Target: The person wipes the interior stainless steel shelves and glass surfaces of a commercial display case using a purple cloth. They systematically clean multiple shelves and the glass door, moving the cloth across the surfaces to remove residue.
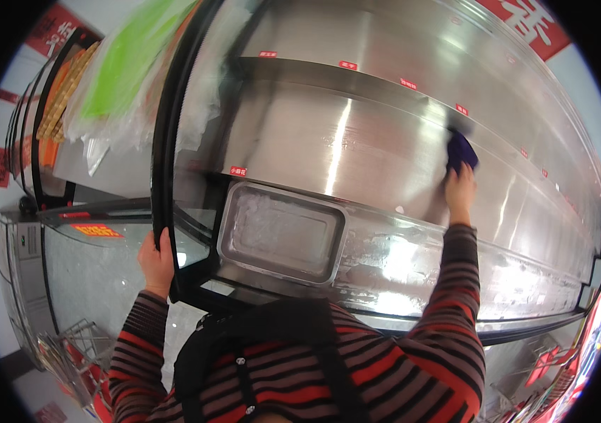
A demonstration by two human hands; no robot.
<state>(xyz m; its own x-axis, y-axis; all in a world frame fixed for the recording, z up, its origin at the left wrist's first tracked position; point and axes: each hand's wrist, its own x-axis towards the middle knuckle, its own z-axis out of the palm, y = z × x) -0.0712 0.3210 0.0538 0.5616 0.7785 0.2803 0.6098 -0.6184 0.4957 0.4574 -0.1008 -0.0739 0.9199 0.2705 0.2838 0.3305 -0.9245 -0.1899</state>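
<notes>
My right hand [460, 190] is closed on a dark blue cloth [461, 152], which lies against a stepped stainless steel shelf [290, 132] of a display case. My left hand [157, 261] grips the lower end of the case's black side frame [165, 158]. Between my arms, on the wet bottom level of the case, a rectangular metal tray [282, 232] holds a thin, pale, icy-looking layer. Small red labels with writing [238, 171] are fixed along the shelf edges.
Clear and green plastic bags [126, 79] hang left of the black frame. A glass-topped case [94, 269] stands beyond my left hand. Wire racks or carts [75, 349] are at the lower left. The case's front rail [527, 329] runs past my right arm.
</notes>
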